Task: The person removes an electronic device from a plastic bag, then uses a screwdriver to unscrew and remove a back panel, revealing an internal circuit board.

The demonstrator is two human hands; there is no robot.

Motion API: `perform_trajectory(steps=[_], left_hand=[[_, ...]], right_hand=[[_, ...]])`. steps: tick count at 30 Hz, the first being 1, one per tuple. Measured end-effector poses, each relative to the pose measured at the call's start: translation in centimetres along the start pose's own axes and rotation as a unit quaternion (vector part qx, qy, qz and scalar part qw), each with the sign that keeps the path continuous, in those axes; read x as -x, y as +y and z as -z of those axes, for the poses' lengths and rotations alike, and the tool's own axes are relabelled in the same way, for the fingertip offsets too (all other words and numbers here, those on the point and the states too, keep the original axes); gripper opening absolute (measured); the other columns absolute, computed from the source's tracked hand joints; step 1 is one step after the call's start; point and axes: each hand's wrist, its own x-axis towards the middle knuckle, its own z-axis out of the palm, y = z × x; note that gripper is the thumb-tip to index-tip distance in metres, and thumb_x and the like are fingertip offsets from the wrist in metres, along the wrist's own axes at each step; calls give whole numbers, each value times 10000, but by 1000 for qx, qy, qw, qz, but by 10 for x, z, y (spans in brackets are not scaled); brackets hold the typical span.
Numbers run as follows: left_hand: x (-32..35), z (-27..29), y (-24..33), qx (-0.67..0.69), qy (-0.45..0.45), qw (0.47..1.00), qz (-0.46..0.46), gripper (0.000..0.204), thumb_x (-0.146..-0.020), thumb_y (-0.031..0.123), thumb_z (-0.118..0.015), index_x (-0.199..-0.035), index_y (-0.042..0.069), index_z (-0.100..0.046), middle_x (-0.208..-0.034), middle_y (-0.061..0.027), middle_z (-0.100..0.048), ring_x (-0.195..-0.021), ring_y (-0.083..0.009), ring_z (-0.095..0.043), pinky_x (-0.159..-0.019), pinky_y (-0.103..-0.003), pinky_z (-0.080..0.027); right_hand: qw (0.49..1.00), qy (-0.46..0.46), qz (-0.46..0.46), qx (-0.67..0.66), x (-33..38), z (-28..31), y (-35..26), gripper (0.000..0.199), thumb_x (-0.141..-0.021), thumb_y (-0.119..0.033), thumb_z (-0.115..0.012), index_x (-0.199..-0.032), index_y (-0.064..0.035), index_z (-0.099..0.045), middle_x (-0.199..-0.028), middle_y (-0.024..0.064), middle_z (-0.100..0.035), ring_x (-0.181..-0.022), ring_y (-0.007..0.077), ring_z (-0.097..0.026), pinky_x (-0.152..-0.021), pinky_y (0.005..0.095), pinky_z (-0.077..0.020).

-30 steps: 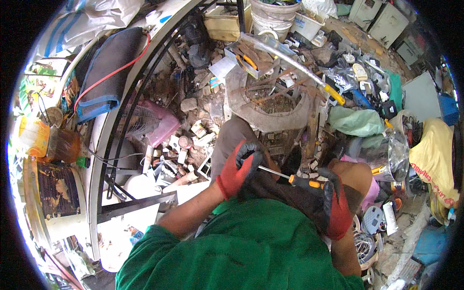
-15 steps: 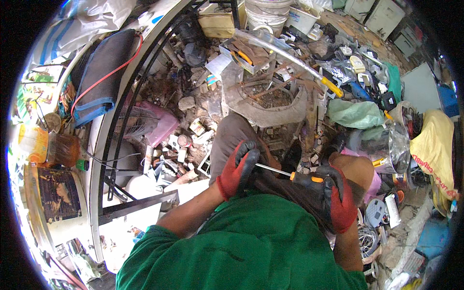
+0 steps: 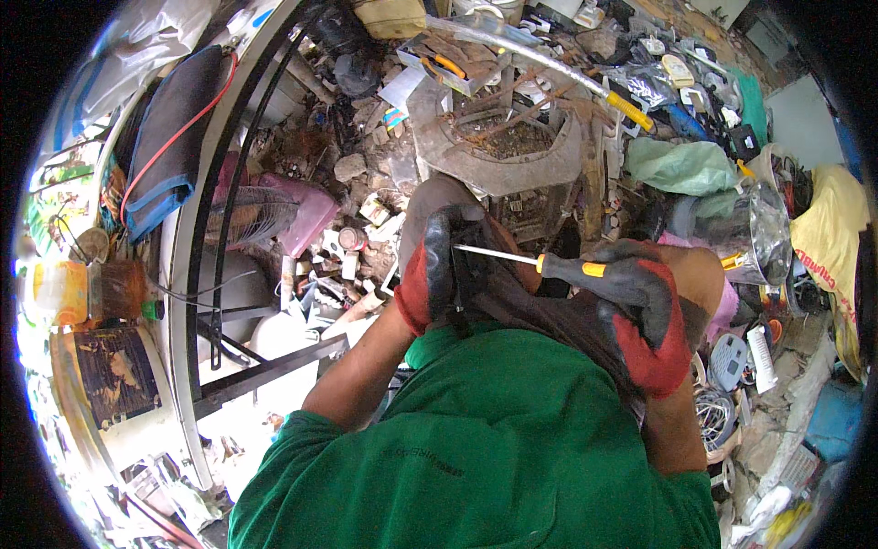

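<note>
Two gloved hands work close together over the person's lap. The right hand (image 3: 640,316) grips a screwdriver (image 3: 540,265) by its black and yellow handle. The left hand (image 3: 437,270) curls its fingers around a small dark part (image 3: 471,270), where the screwdriver's tip touches.

Left hand (image 3: 430,270) now turned more upright than a second ago, its gloved fingers (image 3: 437,240) wrapped higher over the small dark part (image 3: 471,270). Screwdriver (image 3: 540,263) shaft lies flatter than before, tip now right at the left fingers instead of just short of them. Right hand (image 3: 645,311) has shifted up along the orange-and-black handle, closer to the left fingers. View has tipped downward, so the clutter has slid up the picture.
</note>
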Motion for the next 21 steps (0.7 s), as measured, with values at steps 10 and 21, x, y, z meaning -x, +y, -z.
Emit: perform_trajectory(steps=[10,21], left_hand=[[3,-6,12,18,-22,999,14,653,-955,634,-345,-1249,73,-504,-933,-31,-578,-747,-136,-547,-629,-266,-470],[2,-9,20,31,-31,999,20,757,-895,712,-372,-1253,52,-469,-1025,-103,-603,-804,-208,-610,-674,-334,-542]], right_hand=[[991,-9,125,49,-16,-2,-3,496,-846,-124,-518,-1310,11,-410,-1221,217,-572,-1070,335,-602,-944,383,-453],[996,3,88,13,-14,3,-20,552,-799,-147,-595,-1313,-15,-443,-1254,240,-516,-1148,358,-552,-953,416,-430]])
